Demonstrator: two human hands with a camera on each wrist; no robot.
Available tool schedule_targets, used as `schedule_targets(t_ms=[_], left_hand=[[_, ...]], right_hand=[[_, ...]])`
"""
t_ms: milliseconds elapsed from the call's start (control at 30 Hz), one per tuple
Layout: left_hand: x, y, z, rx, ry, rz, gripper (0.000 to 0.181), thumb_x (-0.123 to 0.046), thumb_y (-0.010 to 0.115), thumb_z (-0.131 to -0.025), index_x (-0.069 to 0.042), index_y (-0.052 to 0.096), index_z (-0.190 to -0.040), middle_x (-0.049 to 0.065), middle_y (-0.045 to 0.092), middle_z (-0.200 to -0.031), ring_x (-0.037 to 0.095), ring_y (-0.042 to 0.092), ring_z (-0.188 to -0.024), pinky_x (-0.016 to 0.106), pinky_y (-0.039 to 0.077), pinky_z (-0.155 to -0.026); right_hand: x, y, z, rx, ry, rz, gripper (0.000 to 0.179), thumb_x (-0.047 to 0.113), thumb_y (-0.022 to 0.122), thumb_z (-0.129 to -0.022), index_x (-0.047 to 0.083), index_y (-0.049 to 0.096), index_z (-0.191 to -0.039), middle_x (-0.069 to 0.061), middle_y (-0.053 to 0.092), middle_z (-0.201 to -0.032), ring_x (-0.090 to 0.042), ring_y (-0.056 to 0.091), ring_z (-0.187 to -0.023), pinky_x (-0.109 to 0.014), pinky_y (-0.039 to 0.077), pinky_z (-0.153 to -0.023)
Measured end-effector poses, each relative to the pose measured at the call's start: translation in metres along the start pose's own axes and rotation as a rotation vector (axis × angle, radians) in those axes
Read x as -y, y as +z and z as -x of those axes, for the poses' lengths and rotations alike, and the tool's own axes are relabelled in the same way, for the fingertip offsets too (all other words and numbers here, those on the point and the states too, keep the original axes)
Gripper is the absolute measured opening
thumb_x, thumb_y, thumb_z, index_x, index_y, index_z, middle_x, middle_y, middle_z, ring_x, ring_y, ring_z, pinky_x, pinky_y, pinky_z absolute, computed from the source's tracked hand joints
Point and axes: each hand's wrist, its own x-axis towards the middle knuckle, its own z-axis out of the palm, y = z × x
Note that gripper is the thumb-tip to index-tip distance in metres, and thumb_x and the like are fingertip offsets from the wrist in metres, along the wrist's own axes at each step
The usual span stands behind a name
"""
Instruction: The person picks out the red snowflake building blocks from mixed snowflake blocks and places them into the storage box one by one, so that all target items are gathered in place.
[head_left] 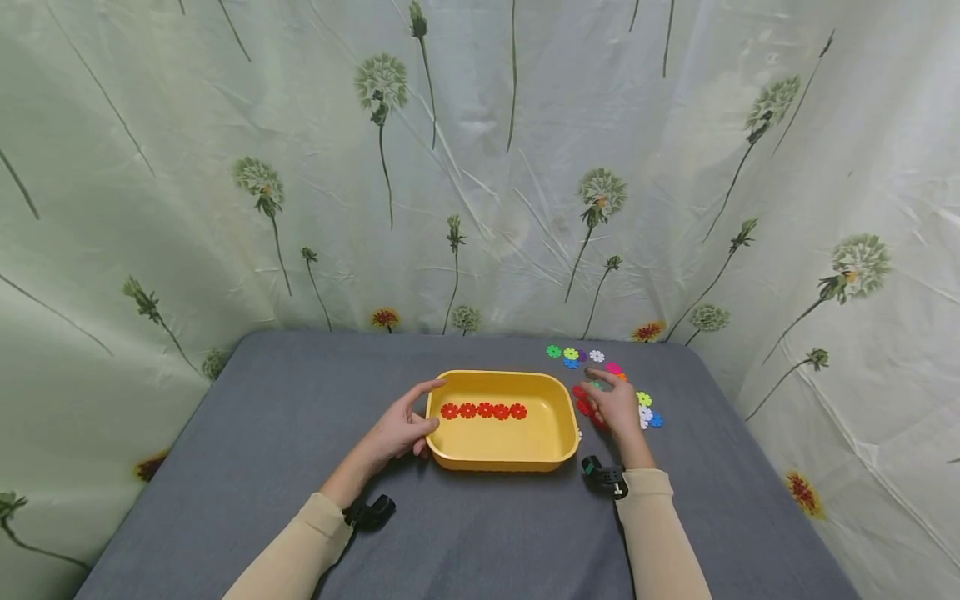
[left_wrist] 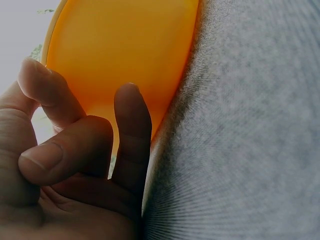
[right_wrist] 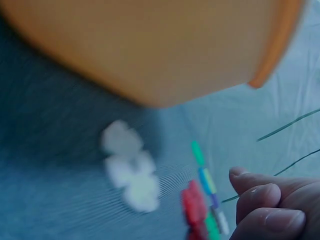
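I count one table (head_left: 315,400), cut off below; one tray (head_left: 495,440) upon it; one left hand (head_left: 399,428) gripping the tray's left end; one right hand (head_left: 615,408), fingers parted, above loose discs (head_left: 644,399), partly hidden, uncountable; five red discs (head_left: 485,410), rowed inside the tray.

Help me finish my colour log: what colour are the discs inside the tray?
Red: all five discs, clearest in the head view.
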Motion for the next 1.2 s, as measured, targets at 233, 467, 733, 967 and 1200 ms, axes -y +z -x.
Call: schedule_targets(t_ms=[233,467,733,967,1200], left_hand=[[-0.001,0.001,-0.001,0.003,0.005,-0.003,0.068,-0.014,0.064,-0.105,-0.026,0.033,-0.165,-0.005,0.060,-0.053,0.016,0.055,-0.046,0.024,0.034,-0.042],[0.000,0.000,-0.001,0.010,0.016,0.003,0.069,-0.013,0.063,-0.105,-0.025,0.032,-0.165,-0.006,0.060,-0.052,0.015,0.056,-0.047,0.024,0.034,-0.042],[0.000,0.000,-0.002,0.004,0.010,-0.001,0.069,-0.013,0.063,-0.105,-0.025,0.033,-0.165,-0.006,0.060,-0.053,0.016,0.057,-0.047,0.024,0.034,-0.042],[0.000,-0.001,-0.001,0.005,0.015,0.002,0.069,-0.012,0.063,-0.105,-0.024,0.032,-0.166,-0.006,0.060,-0.053,0.015,0.056,-0.047,0.024,0.034,-0.042],[0.000,0.000,0.000,0.009,0.015,0.011,0.069,-0.011,0.062,-0.105,-0.024,0.032,-0.165,-0.006,0.060,-0.053,0.015,0.054,-0.046,0.024,0.035,-0.043]], right_hand=[[-0.010,0.004,-0.006,0.017,0.016,0.107,0.055,0.028,0.075,-0.099,0.006,0.062,-0.147,0.006,0.053,-0.055,-0.006,0.046,-0.042,-0.018,0.042,-0.046],[-0.009,0.006,-0.006,0.021,0.034,0.207,0.053,0.025,0.076,-0.099,0.004,0.064,-0.146,0.005,0.055,-0.055,-0.007,0.048,-0.043,-0.018,0.042,-0.047],[0.001,0.012,-0.001,-0.001,-0.006,0.349,0.043,0.021,0.075,-0.099,0.000,0.069,-0.136,0.001,0.059,-0.057,-0.009,0.051,-0.044,-0.021,0.044,-0.048],[0.003,0.015,0.001,-0.027,-0.041,0.413,0.041,0.020,0.075,-0.098,-0.008,0.069,-0.127,-0.004,0.063,-0.061,-0.010,0.054,-0.046,-0.022,0.045,-0.048],[0.001,0.016,0.001,-0.070,-0.070,0.471,0.044,0.025,0.076,-0.094,-0.009,0.071,-0.121,-0.019,0.074,-0.090,-0.018,0.063,-0.062,-0.025,0.053,-0.055]])
